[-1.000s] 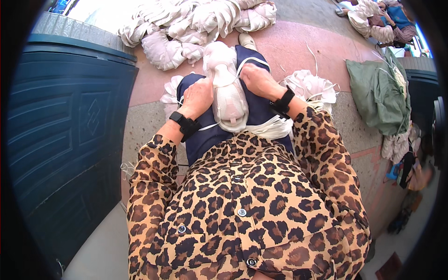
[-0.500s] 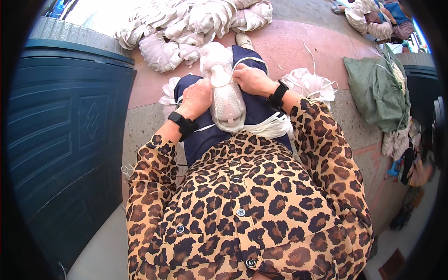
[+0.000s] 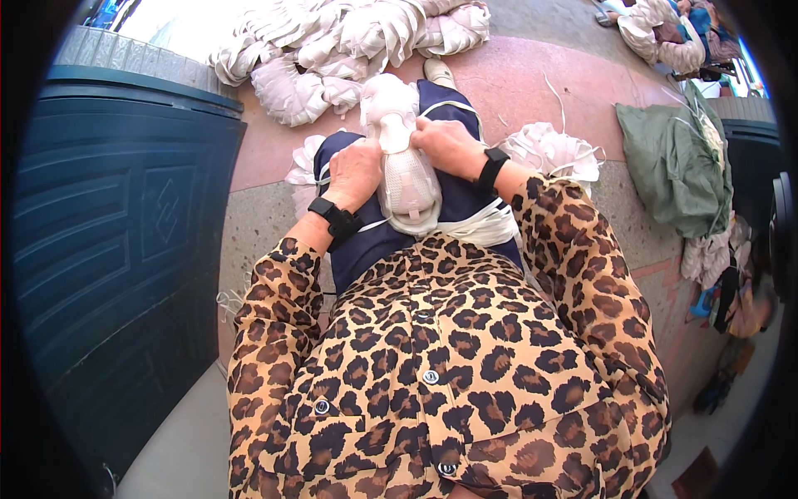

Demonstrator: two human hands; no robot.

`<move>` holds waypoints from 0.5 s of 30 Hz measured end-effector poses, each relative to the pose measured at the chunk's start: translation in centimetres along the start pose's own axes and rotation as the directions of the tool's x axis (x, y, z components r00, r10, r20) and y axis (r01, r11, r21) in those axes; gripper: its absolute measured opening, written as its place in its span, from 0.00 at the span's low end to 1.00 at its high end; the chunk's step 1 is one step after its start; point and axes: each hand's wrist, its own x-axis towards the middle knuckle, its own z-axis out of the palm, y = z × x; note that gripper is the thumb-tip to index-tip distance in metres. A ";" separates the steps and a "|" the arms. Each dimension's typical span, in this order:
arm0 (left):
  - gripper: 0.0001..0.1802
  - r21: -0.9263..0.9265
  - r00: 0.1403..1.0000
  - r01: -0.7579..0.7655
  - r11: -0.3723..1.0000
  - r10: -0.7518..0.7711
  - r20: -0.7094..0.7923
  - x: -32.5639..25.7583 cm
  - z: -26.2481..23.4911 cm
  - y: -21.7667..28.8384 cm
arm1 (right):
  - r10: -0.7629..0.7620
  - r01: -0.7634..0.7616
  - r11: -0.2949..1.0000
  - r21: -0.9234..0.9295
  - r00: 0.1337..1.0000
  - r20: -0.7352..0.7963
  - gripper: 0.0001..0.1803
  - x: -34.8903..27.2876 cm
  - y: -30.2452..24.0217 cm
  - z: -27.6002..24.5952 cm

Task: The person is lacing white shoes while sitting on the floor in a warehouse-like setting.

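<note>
I see a pale shoe [image 3: 405, 170] lying lengthwise on the lap, over dark blue trousers [image 3: 374, 241]. My left hand [image 3: 356, 173] is closed against its left side; my right hand [image 3: 449, 145] grips the upper part. Heap of white shoe pieces [image 3: 349, 41] on the floor ahead, dark blue bin [image 3: 108, 249] at left.

Dark blue panelled door [image 3: 125, 249] at left, heap of white shoe uppers [image 3: 349, 41] up top (piled loosely), green cloth bag [image 3: 677, 166] right, on pink floor [image 3: 515, 83].
</note>
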 end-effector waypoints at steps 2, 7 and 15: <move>0.09 0.044 0.994 0.026 0.999 -0.021 -0.106 -0.1 -0.2 0.0 | 0.054 -0.023 0.953 0.303 0.994 -0.092 0.07 0.0 0.8 0.0; 0.09 0.277 0.996 -0.004 0.961 0.028 -0.083 -1.3 -0.6 1.1 | 0.035 -0.025 0.998 0.053 0.980 -0.198 0.11 -0.9 -0.4 -0.1; 0.10 0.270 0.995 -0.072 0.960 0.049 0.091 -1.7 -0.9 1.2 | -0.069 0.074 0.983 -0.170 0.997 0.036 0.18 -0.6 -0.4 -0.3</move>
